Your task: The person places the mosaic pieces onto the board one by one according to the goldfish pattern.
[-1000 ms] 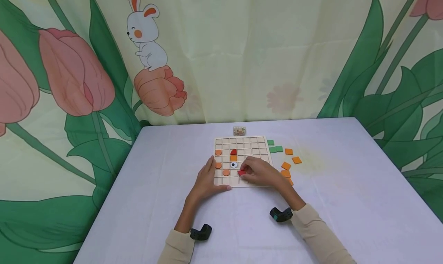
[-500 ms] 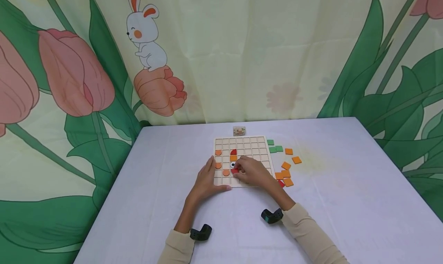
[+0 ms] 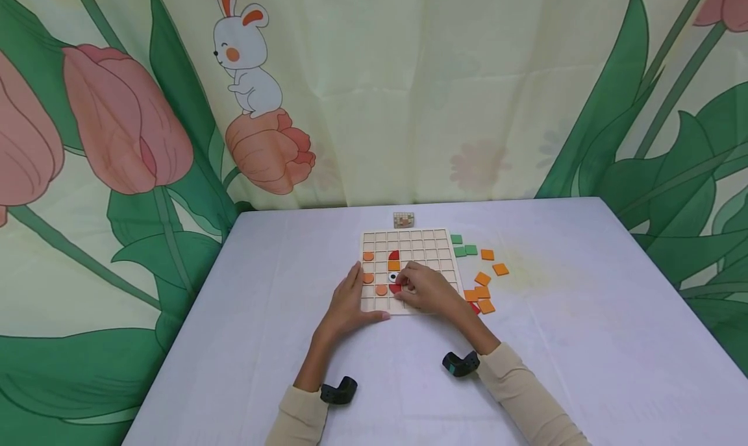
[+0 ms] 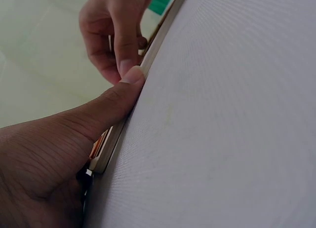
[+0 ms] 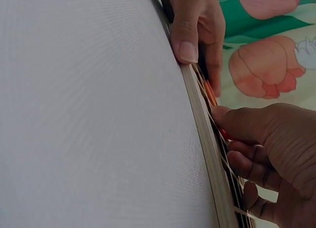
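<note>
A pale wooden grid board (image 3: 433,241) lies flat on the table. My left hand (image 3: 345,306) steadies its near left corner, fingers straight along the left side and thumb against the front edge. Over the board, my right hand (image 3: 429,289) has thumb and fingertips on a red rounded tile (image 3: 395,289) at a cell just below the white eye tile (image 3: 393,277). Fingers partly cover both tiles. Above the eye sit an orange square tile (image 3: 394,265) and a red quarter-round tile (image 3: 394,256). Several orange round tiles (image 3: 368,278) occupy cells at the left.
Several loose orange square tiles (image 3: 482,279) lie right of the board, with part of a red tile (image 3: 474,308) among them. Green square tiles (image 3: 470,250) are by its far right corner. A small patterned card (image 3: 403,220) stands behind the board on the white-covered table (image 3: 280,271).
My right hand has shifted left with the red tile, bringing it under the eye tile, then stayed almost still there. The left hand keeps its place.
</note>
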A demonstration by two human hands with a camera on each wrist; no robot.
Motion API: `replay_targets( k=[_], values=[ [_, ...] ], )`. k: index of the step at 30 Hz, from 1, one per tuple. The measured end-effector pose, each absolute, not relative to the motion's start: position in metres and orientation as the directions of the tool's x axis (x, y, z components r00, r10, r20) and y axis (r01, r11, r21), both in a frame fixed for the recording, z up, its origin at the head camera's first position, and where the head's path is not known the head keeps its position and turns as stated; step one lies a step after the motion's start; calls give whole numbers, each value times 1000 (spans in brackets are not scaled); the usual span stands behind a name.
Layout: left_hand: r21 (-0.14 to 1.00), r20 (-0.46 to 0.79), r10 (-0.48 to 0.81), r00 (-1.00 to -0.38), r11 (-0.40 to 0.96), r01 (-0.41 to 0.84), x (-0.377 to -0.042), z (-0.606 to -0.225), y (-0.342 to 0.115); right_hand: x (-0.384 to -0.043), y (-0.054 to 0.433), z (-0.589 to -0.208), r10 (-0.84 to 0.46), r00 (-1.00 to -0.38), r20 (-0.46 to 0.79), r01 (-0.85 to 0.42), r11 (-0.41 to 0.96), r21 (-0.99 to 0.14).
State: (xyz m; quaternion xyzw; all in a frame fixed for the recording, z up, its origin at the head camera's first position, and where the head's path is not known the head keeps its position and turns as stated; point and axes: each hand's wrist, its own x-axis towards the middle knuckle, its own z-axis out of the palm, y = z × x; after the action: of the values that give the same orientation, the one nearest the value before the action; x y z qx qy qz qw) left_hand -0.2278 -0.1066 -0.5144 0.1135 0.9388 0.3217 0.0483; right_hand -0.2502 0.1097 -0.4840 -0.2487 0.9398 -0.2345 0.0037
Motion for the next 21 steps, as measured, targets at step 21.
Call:
replay_targets(
  k=[21],
  values=[
    [611, -15, 248, -969, 769, 187, -228, -515, -107, -252, 110, -486, -472, -876, 100, -460, 756, -466]
  ],
)
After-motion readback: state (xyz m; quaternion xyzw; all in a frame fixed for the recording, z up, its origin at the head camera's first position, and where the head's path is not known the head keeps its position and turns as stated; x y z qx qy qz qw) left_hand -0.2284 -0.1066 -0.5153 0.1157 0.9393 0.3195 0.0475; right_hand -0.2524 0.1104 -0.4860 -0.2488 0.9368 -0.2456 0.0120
